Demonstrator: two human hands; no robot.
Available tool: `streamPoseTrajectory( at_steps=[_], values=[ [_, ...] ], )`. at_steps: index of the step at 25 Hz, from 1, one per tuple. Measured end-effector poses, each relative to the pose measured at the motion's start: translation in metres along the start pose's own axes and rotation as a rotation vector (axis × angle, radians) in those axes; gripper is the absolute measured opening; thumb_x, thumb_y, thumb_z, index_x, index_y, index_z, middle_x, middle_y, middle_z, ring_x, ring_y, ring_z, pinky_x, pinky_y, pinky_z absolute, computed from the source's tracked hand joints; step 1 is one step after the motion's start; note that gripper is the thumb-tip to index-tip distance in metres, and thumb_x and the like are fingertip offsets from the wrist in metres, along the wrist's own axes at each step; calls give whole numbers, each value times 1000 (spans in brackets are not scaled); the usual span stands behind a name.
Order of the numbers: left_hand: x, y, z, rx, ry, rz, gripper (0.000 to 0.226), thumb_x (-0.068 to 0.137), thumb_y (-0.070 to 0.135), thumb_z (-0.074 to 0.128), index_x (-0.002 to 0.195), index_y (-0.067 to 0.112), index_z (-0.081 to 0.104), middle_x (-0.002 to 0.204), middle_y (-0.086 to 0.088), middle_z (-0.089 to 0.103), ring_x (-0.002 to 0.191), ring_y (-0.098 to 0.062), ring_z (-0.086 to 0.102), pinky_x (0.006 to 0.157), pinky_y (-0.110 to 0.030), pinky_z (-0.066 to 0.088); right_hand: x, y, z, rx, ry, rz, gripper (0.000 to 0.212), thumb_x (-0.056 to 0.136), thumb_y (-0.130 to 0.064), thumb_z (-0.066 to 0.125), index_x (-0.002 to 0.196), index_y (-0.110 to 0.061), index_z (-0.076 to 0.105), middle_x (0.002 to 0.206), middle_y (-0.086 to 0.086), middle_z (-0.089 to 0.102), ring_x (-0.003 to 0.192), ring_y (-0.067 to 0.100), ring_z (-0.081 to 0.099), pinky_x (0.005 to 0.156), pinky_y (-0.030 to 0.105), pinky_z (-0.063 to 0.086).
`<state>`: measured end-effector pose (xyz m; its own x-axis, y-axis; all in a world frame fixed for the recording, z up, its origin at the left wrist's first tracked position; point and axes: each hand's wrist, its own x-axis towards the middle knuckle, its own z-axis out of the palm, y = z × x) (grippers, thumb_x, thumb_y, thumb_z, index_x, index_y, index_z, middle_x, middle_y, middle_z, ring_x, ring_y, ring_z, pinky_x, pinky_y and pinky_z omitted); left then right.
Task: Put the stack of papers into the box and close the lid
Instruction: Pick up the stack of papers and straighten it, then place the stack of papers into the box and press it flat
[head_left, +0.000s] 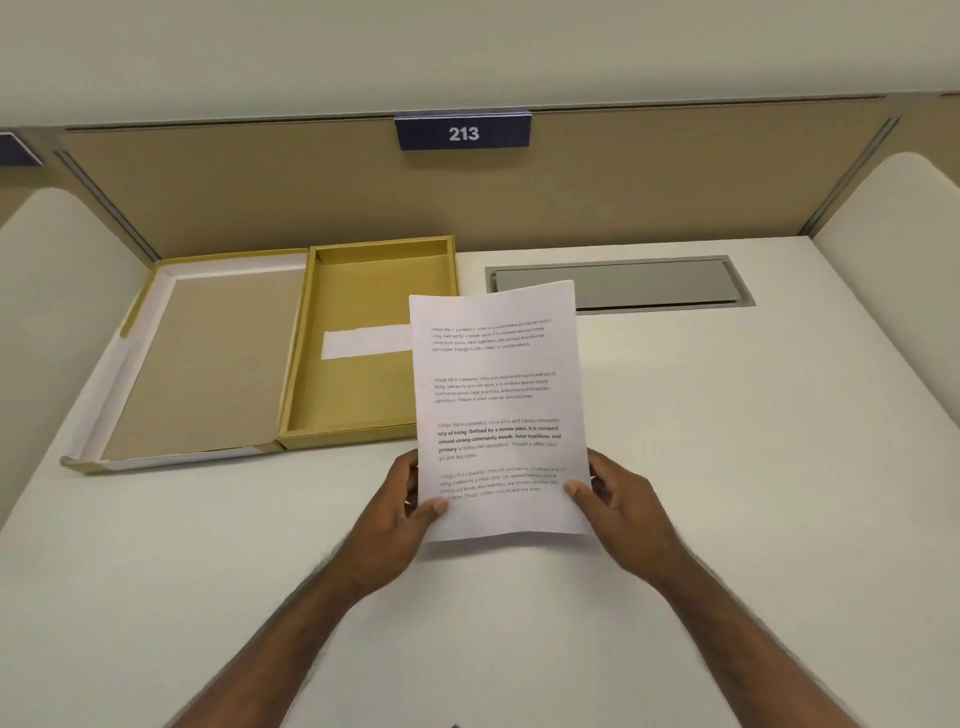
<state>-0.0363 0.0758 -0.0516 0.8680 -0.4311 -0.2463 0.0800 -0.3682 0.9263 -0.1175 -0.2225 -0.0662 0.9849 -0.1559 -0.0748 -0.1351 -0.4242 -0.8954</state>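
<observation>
A stack of white printed papers (498, 410) is held above the white desk, tilted slightly, its top left corner overlapping the box's right wall. My left hand (410, 499) grips its lower left edge with the thumb on top. My right hand (618, 499) grips the lower right edge the same way. The mustard-yellow box (358, 291) lies open at the back left with a white strip across its floor. Its hinged lid (202, 358) lies flat to the left, brown inner side up.
A grey metal cable flap (623, 286) is set into the white desk (727, 441) at the back right. A tan partition (311, 192) with a blue "213" sign (463, 133) stands behind. Rounded white side panels flank the desk.
</observation>
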Motion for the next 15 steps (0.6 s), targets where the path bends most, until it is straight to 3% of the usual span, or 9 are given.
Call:
streamPoseTrajectory(
  at_steps=[7,11,15],
  values=[
    [53,-8,-134,-35,-9,-58,47,101,11,65,143,25,52,132,12,72,124,-8,68,106,-32,52,111,-54,80,114,-102,112,35,98,-27,67,131,-23,76,125,-9,82,116,21,78,104,46,60],
    [101,-25,-189,-13,1,-137,50,94,26,70,142,21,57,131,5,74,122,-17,69,109,-47,53,179,-76,117,115,-104,190,28,103,-12,68,130,-9,76,123,4,82,109,23,77,86,30,59],
    [137,-29,-209,29,2,-215,45,97,27,69,141,20,58,134,1,71,121,-21,67,106,-50,55,222,-82,133,27,-106,279,31,102,-19,71,130,-7,76,127,7,80,116,35,76,97,58,63]
  ],
)
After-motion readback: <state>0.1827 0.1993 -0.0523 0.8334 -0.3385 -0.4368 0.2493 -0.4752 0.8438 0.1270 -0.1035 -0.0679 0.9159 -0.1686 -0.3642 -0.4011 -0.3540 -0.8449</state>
